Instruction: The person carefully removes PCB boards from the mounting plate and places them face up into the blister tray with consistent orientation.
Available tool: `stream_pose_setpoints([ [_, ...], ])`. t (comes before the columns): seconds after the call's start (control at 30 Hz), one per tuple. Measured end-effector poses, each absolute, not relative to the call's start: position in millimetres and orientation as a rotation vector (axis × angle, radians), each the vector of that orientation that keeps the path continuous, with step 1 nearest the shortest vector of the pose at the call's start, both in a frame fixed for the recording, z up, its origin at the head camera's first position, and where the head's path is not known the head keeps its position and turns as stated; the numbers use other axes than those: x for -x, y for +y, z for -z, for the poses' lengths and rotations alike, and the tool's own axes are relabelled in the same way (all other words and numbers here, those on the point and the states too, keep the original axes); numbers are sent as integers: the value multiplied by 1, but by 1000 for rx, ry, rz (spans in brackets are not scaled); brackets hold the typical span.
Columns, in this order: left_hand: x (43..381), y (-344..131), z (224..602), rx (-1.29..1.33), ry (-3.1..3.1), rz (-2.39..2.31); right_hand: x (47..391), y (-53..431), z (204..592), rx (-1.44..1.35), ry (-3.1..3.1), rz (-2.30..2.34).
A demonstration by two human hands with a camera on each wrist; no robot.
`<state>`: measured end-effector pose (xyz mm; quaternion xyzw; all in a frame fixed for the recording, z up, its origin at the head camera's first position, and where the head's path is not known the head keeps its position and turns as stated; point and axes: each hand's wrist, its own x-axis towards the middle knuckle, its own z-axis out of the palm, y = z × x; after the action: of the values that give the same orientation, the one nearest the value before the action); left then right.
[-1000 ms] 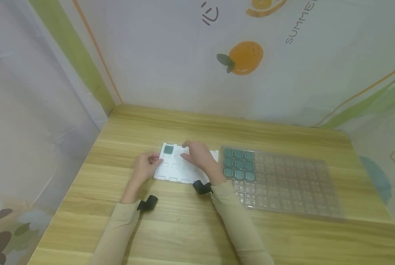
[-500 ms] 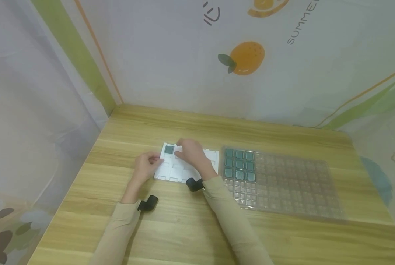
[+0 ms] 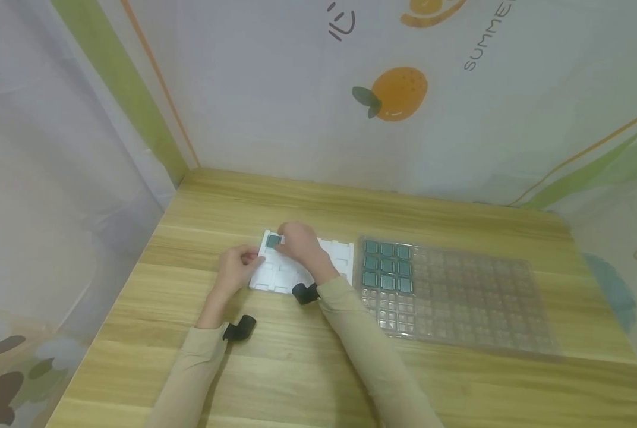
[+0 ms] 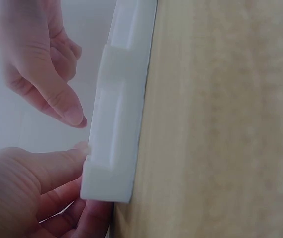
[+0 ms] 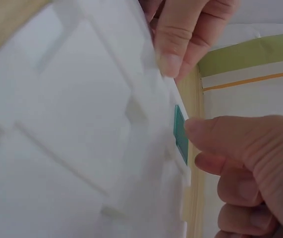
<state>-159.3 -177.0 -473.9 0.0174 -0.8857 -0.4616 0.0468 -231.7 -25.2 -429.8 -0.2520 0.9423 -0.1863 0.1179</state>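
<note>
My left hand point(image 3: 235, 268) pinches the left edge of a white plastic tray point(image 3: 269, 276), thumb on top and fingers beneath, as the left wrist view shows. One small green square chip point(image 3: 273, 241) lies in the tray's far left pocket. Over the tray's far side, my right hand point(image 3: 301, 245) reaches to this chip, thumb and index finger apart near its right side. The right wrist view has the thumb tip of the right hand point(image 5: 245, 158) right at the edge of the chip point(image 5: 181, 134). The other fingers of that hand are curled in.
Right of the white tray lies a long clear plastic tray point(image 3: 468, 303) with many small pockets. Several green chips point(image 3: 387, 265) fill its far left corner. The wooden table point(image 3: 297, 368) meets a printed curtain point(image 3: 297, 119) at the back.
My right hand has moved left across the white tray, from its middle to the green chip in the corner. The left hand keeps its grip on the tray edge.
</note>
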Motion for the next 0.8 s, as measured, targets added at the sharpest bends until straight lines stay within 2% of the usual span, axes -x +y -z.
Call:
stream_pose_setpoints([
  [0.8,160,-176,472,-102,-2720,1421,233,-38,441,680,2835,484],
])
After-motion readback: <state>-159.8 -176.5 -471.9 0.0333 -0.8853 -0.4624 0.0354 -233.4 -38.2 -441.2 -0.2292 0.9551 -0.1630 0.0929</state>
